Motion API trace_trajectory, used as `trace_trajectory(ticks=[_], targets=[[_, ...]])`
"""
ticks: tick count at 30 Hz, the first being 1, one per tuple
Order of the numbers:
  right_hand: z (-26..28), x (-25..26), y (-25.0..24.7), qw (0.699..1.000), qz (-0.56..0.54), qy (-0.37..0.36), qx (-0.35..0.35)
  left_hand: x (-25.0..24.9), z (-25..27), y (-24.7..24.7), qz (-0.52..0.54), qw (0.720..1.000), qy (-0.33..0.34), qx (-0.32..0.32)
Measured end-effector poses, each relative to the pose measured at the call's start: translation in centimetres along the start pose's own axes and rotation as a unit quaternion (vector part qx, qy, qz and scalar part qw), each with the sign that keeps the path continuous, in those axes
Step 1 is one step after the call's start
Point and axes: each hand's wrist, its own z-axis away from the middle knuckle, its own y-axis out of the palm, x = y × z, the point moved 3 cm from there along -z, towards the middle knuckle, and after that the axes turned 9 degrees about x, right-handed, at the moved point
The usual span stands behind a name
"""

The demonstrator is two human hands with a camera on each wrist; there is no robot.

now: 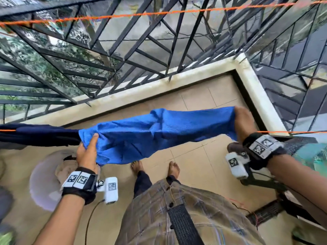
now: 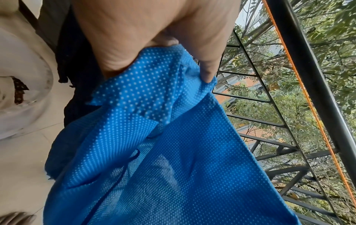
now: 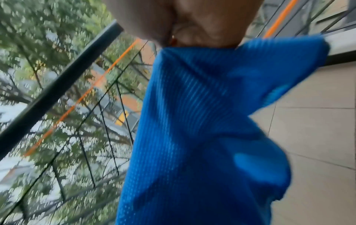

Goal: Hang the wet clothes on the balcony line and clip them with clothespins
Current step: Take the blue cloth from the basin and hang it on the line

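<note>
A bright blue mesh garment (image 1: 155, 133) is stretched between both hands at the height of the near orange line (image 1: 290, 132). My left hand (image 1: 87, 152) pinches its left end, thumb on top of the fabric (image 2: 154, 121). My right hand (image 1: 242, 121) grips the right end, fingers wrapped in the cloth (image 3: 192, 121). A dark navy garment (image 1: 39, 134) hangs over the same line to the left, touching the blue one. A second orange line (image 1: 159, 13) runs higher up near the black railing. No clothespins are in view.
A pale plastic basin (image 1: 46, 177) with cloth inside sits on the tiled floor at the left. My bare feet (image 1: 172, 169) stand below the garment. The black metal grille (image 1: 123, 55) and a low parapet (image 1: 177, 75) border the balcony. A black stand (image 1: 269, 183) is at the right.
</note>
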Motion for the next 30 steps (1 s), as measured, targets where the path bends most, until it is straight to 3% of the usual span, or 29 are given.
trace_trajectory(ticks=[5,8,11,14,17,21,26,30], targets=[[-5.0,0.5,-9.1,1.0,0.027,-0.011,0.007,0.0,0.6,0.4,-0.03,0.999,0.011,0.026],[-8.7,3.6,-15.0,0.987,0.149,-0.057,0.024,0.1,0.4,0.5,-0.069,0.997,0.03,0.028],[-13.0,7.1,-17.5,0.971,0.213,-0.108,0.011,0.4,0.1,0.6,-0.09,0.995,0.019,0.033],[-16.1,10.5,-15.9,0.956,0.263,-0.128,0.021,0.8,0.0,1.3,-0.08,0.996,0.001,0.042],[-16.5,10.7,-11.8,0.947,0.284,-0.11,0.101,1.1,0.3,2.2,-0.052,0.998,-0.011,0.042],[-13.1,7.0,-6.3,0.923,0.31,-0.118,0.194,2.0,0.8,2.5,-0.036,0.998,-0.036,0.048],[-6.0,1.6,-1.1,0.854,0.302,-0.098,0.413,1.9,1.4,2.6,-0.046,0.996,-0.033,0.066],[-2.7,-1.8,0.4,0.84,0.282,-0.116,0.448,0.6,1.5,2.3,-0.11,0.992,0.01,0.056]])
